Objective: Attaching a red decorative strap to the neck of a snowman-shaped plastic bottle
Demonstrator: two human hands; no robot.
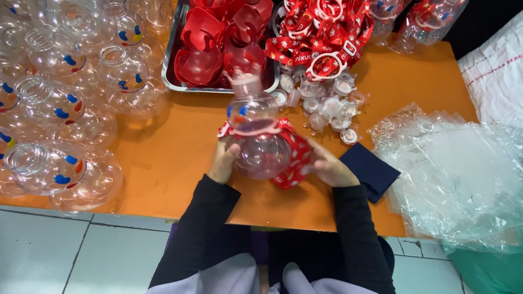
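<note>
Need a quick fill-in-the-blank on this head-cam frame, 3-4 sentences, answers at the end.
1. Both hands, left hand and right hand, hold a clear ____-shaped bottle.
2. The strap draped around that bottle is ____ in colour.
3. The metal tray holds red ____-shaped pieces.
4. The dark blue cloth lies on the ____ table.

Missing words: snowman; red; hat; orange
</note>
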